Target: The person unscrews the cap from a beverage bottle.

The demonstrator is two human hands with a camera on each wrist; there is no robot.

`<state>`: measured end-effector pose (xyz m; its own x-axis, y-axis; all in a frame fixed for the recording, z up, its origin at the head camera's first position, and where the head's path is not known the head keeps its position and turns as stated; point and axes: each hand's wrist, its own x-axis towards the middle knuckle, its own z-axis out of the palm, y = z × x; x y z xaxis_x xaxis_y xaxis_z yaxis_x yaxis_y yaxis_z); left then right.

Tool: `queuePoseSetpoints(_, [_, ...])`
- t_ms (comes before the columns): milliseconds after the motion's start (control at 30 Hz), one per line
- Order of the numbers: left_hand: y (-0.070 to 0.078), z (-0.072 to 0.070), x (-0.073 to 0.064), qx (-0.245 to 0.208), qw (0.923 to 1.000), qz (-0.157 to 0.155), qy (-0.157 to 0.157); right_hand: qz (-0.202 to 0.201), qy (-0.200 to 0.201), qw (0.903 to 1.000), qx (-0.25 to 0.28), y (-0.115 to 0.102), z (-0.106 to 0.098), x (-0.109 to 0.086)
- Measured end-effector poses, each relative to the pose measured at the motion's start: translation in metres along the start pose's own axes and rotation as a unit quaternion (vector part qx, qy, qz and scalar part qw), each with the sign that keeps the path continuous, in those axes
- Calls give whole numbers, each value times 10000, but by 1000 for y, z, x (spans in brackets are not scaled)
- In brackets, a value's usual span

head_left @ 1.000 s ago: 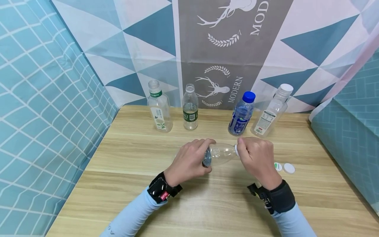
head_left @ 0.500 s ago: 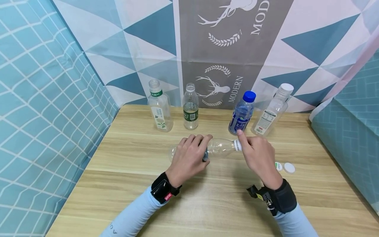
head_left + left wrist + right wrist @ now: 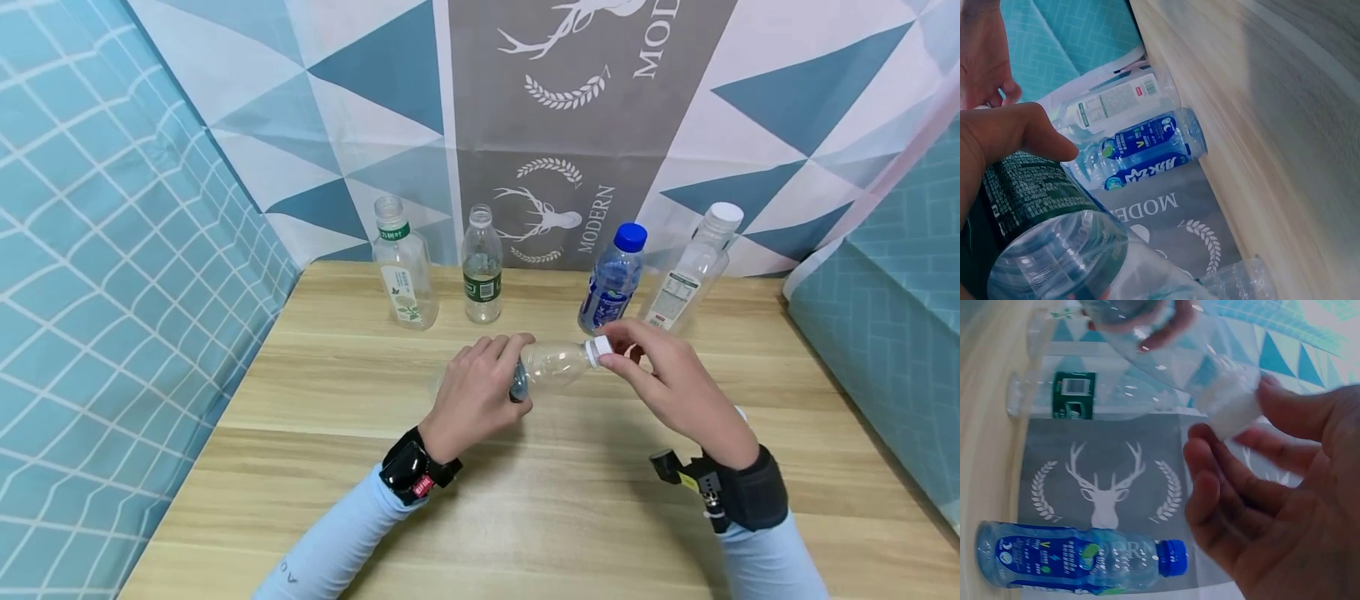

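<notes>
My left hand (image 3: 480, 379) grips a clear plastic bottle (image 3: 555, 364) round its label, holding it on its side above the table with the neck to the right. The left wrist view shows the thumb lying over the dark green label (image 3: 1041, 194). At the neck, my right hand (image 3: 675, 375) pinches the white cap (image 3: 602, 348) between thumb and fingers. In the right wrist view the cap (image 3: 1232, 406) sits at the bottle's mouth, and the other fingers are curled below it.
Along the back stand a bottle with a green neck band (image 3: 405, 283), a green-labelled bottle (image 3: 482, 271), a blue-capped bottle (image 3: 611, 279) and a white-capped bottle (image 3: 690, 267). The first two have no caps. A patterned cloth (image 3: 390, 92) hangs behind them.
My right hand has turned from a fist-like grip, thumb up, to a pinch with spread fingers on the cap; its wrist moved right. The bottle shifted slightly up, and the left hand keeps its grip.
</notes>
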<state>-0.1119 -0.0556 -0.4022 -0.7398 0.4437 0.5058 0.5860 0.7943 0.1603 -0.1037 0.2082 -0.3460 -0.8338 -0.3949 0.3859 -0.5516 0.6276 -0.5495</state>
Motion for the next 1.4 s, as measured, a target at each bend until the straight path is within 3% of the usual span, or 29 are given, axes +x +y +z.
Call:
queuePoseSetpoints(167, [4,3,3,-370,9992,-95,-100,-616,586,9963,-115,5,-17,-11])
queuePoseSetpoints(267, [5,3,3,-508,9985,-161,-125,-451,904,9940,-424,9,-29,-26])
queuePoseSetpoints(333, [5,3,3,-574,9980,-192,-156,-178,894,9934,-690,16,-36,-40])
queuePoseSetpoints(533, [4,4,2,-611,9974,-232,-287,920,317,9847,-1443,57,-39,-84])
queuePoseSetpoints(667, [5,4,2,-528,9980,-151,-307,1715,-340,9689,-1753,88,-29,-107])
queuePoseSetpoints(767, [5,7,2,-454,9984,-75,-314,1931,-599,9588,-1997,104,-22,-118])
queuePoseSetpoints(1033, [6,12,2,-452,9982,-52,-385,1724,-593,9547,-2354,118,-12,-124])
queuePoseSetpoints(1200, [5,12,3,-441,9982,-54,-390,1928,-635,9456,-2543,112,-10,-121])
queuePoseSetpoints(1333, [4,12,3,-460,9983,-8,-371,2042,-98,9391,-2761,100,-12,-118])
queuePoseSetpoints(1400, [4,13,2,-513,9981,-32,-345,1934,243,9441,-2659,93,-14,-111])
